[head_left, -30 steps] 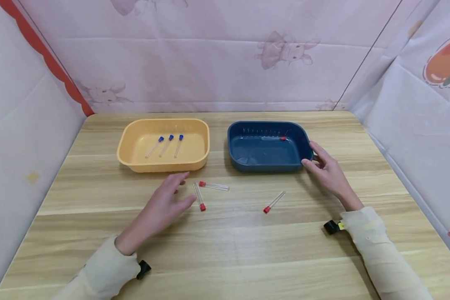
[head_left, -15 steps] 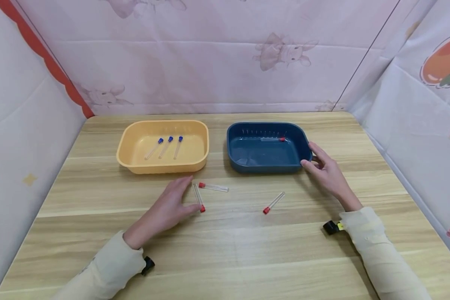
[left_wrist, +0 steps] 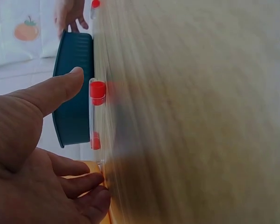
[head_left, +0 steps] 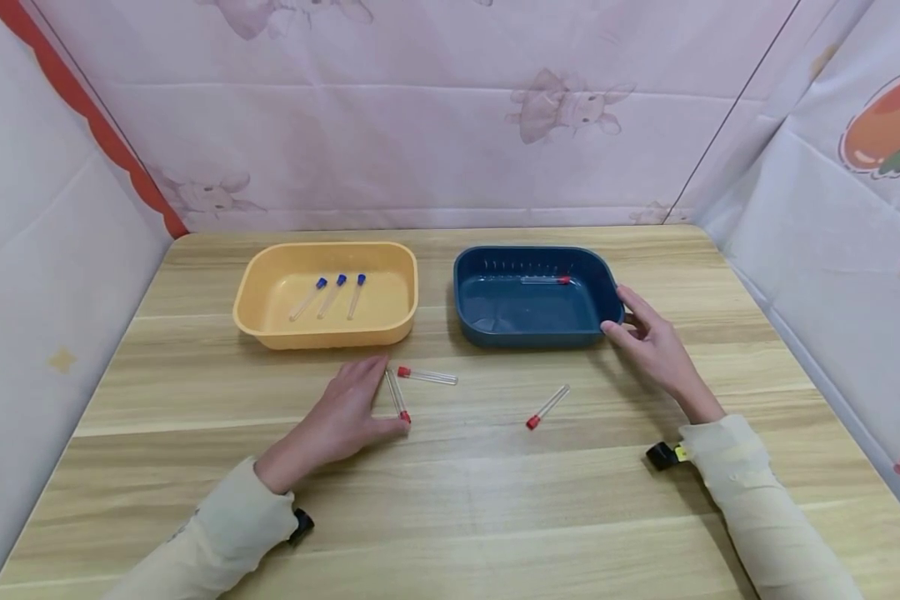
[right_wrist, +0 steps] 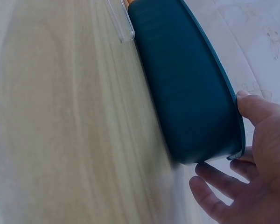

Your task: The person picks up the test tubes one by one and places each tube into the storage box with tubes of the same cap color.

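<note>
Head view: I read two trays side by side near the far edge of the tabletop [head_left: 465, 508]. The yellow tray [head_left: 330, 338], toward the far-left corner, contains three blue-capped tubes [head_left: 356, 298]; the blue tray [head_left: 525, 340], toward the far-right corner, contains a red-capped tube [head_left: 545, 280]. Cap colour appears to govern placement. I have the left hand [head_left: 337, 421] around the nearest loose tube [head_left: 396, 393], in front of the yellow tray: fingers moderately spread, thumb at the capped end, probably to span its length. No grip is evident; contact I cannot tell. A second loose tube [head_left: 431, 377] lies just beside it, a third [head_left: 547, 407] in front of the blue tray. The right hand [head_left: 656, 350] grips the blue tray's near-right corner, thumb on the rim, fingers outside, probably for steadiness.
</note>
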A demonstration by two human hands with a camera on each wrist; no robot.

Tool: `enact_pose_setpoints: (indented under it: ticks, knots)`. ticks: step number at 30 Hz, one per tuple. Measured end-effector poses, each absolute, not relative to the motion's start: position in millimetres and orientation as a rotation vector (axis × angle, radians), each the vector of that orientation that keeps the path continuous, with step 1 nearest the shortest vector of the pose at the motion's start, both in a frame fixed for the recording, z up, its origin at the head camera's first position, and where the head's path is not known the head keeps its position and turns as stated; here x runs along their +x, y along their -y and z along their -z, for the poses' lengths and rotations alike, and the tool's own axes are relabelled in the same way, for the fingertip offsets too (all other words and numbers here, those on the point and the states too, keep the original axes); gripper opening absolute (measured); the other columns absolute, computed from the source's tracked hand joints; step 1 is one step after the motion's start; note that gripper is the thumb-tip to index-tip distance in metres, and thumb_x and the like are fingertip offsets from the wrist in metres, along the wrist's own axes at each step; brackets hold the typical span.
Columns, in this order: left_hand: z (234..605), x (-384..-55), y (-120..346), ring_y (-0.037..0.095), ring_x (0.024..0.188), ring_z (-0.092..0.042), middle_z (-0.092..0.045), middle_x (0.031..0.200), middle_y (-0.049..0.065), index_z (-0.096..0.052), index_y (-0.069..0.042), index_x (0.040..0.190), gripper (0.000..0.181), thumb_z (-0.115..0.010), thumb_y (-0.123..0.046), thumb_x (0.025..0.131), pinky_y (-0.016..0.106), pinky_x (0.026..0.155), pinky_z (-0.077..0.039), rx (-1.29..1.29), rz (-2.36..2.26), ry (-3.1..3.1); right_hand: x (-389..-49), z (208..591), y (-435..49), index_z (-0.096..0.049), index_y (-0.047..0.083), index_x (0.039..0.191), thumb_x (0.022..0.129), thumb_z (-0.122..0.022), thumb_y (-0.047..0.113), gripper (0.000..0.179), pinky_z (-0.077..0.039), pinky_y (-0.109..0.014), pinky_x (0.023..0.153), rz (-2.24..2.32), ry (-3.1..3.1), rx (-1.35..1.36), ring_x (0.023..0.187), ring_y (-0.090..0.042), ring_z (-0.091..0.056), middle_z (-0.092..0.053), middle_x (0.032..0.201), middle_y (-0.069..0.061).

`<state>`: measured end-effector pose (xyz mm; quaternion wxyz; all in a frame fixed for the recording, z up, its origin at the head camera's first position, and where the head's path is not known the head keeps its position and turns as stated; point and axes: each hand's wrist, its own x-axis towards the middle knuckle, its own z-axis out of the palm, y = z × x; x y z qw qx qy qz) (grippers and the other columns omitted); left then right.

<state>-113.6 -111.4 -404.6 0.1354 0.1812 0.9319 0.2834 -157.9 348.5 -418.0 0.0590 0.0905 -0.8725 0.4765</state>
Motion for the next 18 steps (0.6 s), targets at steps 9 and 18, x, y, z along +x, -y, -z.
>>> enact_pose_setpoints:
  ticks: [9, 18]
  knots:
    - [406.2, -113.7, 108.7, 0.046, 0.150, -0.023, -0.032, 0.161, 0.028, -0.030, 0.011, 0.157, 0.105, -0.085, -0.041, 0.085, 0.064, 0.120, -0.022, 0.510, -0.794, -2.711, -156.4, 416.2, -347.8, -0.032, 0.000, 0.160, 0.104, -0.065, 0.011, 0.066, -0.043, -0.004, 0.092, -1.452, 2.648, 0.270, 0.130, -0.046, -0.053, -0.029, 0.165, -0.021]
    - [409.0, -115.8, 105.9, 0.044, 0.151, -0.022, -0.030, 0.163, 0.026, -0.030, 0.009, 0.157, 0.109, -0.087, -0.046, 0.082, 0.063, 0.118, -0.025, 0.473, -0.740, -2.713, -156.3, 415.6, -348.1, -0.031, 0.000, 0.160, 0.103, -0.065, 0.011, 0.067, -0.043, -0.005, 0.093, -1.464, 2.654, 0.265, 0.131, -0.045, -0.052, -0.028, 0.166, -0.021]
